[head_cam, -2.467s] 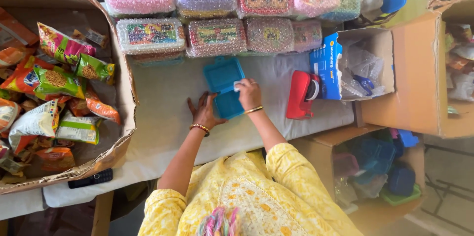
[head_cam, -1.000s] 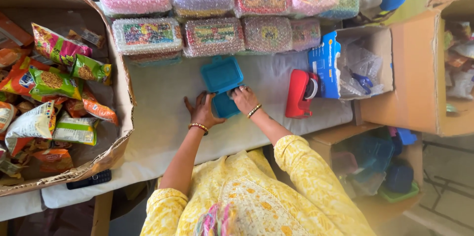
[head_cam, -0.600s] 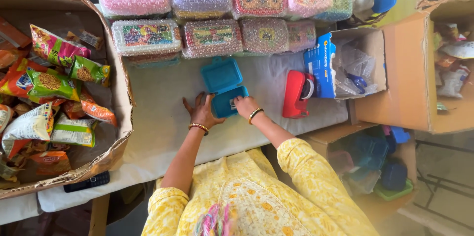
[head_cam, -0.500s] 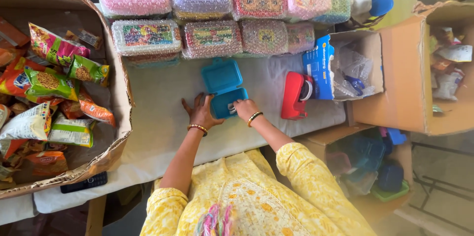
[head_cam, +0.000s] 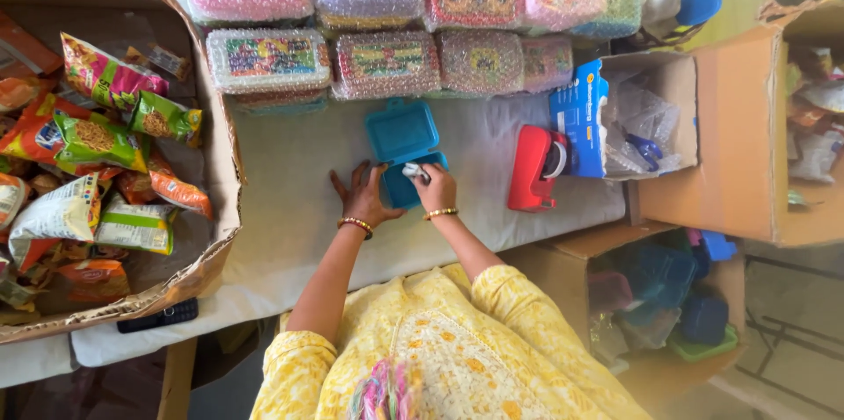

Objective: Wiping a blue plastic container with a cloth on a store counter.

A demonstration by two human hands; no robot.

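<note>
Teal hinged plastic lunch box (head_cam: 403, 143) lies open on white-covered table (head_cam: 290, 200); left hand (head_cam: 362, 198) flat beside it, fingers spread; right hand (head_cam: 433, 187) pinches small white object (head_cam: 413, 171).

Bright, even daylight falls on the table (head_cam: 290, 183) with soft shadows, mild glare on the bubble-wrapped boxes (head_cam: 369, 60), and slightly soft, distorted edges.

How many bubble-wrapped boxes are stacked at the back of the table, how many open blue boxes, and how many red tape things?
Bubble-wrapped boxes: 9 that I can make out
Open blue box, between the left hand and right hand: 1
Red tape dispenser: 1
Total: 11
</note>
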